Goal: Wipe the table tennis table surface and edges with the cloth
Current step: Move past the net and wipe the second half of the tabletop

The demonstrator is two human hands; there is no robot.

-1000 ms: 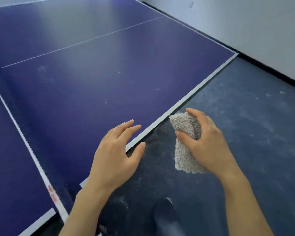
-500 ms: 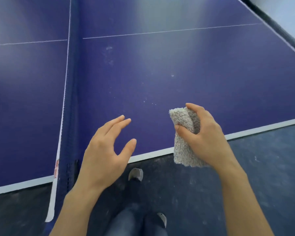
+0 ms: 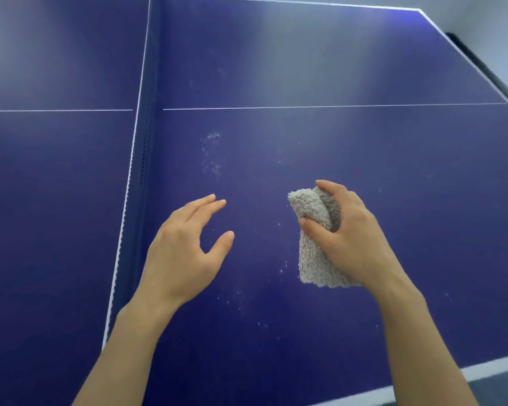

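A blue table tennis table fills the view, with white dusty specks scattered over its right half. My right hand grips a folded grey fluffy cloth above that half, the cloth hanging down from my fingers. My left hand hovers to the left of it with fingers relaxed and spread, holding nothing. The net runs away from me just left of my left hand. Whether the cloth touches the surface is unclear.
The table's white near edge shows at the lower right, with dark floor beyond it. A pale wall and dark skirting lie past the table's far right corner. A thin white centre line crosses the table.
The view has swung from the table's edge and floor onto the table top. Both hands now hang over the blue surface; my right hand still holds the cloth.
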